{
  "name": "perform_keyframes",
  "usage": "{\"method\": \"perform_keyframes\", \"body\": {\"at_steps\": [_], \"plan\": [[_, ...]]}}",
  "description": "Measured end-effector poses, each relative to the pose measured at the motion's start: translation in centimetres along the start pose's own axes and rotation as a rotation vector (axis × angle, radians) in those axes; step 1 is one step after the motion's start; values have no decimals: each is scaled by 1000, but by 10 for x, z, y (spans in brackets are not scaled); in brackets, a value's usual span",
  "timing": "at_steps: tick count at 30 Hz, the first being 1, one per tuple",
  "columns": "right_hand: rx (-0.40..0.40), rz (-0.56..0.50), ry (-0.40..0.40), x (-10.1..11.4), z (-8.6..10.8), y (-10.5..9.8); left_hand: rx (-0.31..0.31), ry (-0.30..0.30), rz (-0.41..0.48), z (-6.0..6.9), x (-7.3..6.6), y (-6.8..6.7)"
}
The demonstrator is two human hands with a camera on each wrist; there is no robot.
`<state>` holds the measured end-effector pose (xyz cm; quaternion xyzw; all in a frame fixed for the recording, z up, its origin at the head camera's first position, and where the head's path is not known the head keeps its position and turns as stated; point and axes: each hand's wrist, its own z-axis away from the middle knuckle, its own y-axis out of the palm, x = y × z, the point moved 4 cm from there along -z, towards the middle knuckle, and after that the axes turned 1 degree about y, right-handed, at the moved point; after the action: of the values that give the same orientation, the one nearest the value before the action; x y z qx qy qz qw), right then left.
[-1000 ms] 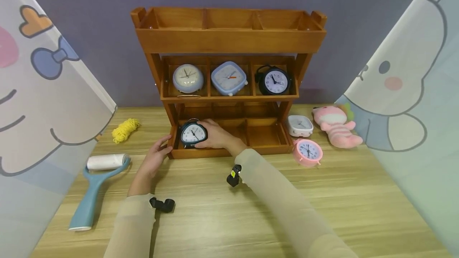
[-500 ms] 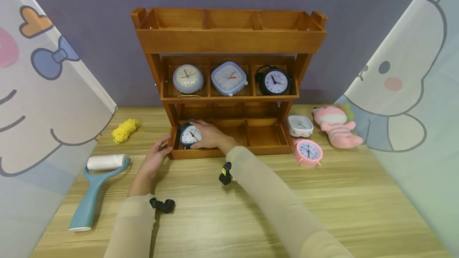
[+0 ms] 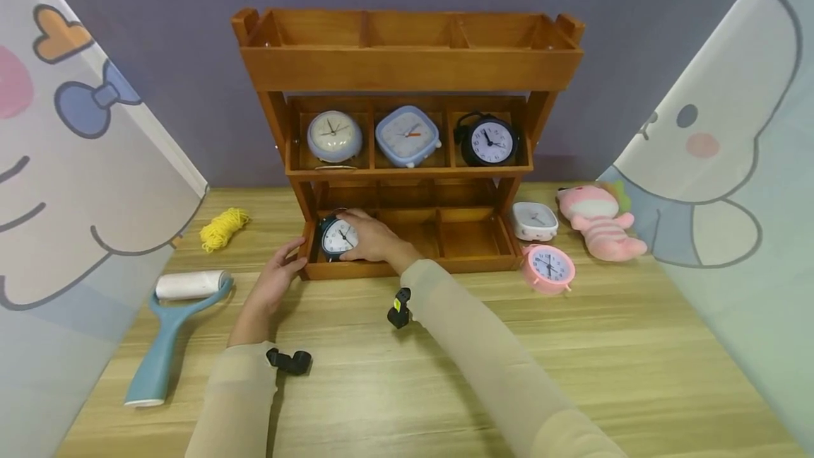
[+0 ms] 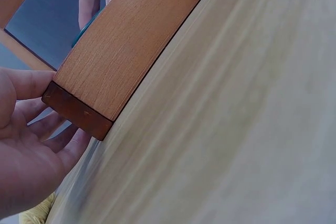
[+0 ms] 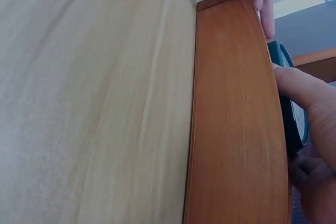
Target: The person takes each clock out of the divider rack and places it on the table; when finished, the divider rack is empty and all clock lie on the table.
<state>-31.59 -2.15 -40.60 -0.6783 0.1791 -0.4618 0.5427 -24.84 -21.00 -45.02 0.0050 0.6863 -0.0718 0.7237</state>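
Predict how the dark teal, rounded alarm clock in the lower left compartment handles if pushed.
Likely stiff: the dark teal, rounded alarm clock looks hard-cased, with no visible dent where the right hand grips it. Probably won't slide far toward the person, since the straight brown wooden front rail stands before it.

the right hand [image 3: 371,237] has slid left, hiding more of the dark clock [image 3: 338,239], perhaps nudging it.
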Motion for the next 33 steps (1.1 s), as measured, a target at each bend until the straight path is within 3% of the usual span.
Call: {"method": "perform_keyframes", "body": {"at_steps": [10, 16, 25, 33], "plan": [[-43, -47, -28, 5, 5, -10, -5, -21, 1, 1, -1, 1], [-139, -115, -11, 1, 19, -27, -1, -15, 6, 2, 0, 1], [-198, -199, 65, -20, 61, -59, 17, 16, -5, 1, 0, 0], [-185, -228, 142, -46, 119, -85, 13, 5, 13, 2, -2, 2]]}}
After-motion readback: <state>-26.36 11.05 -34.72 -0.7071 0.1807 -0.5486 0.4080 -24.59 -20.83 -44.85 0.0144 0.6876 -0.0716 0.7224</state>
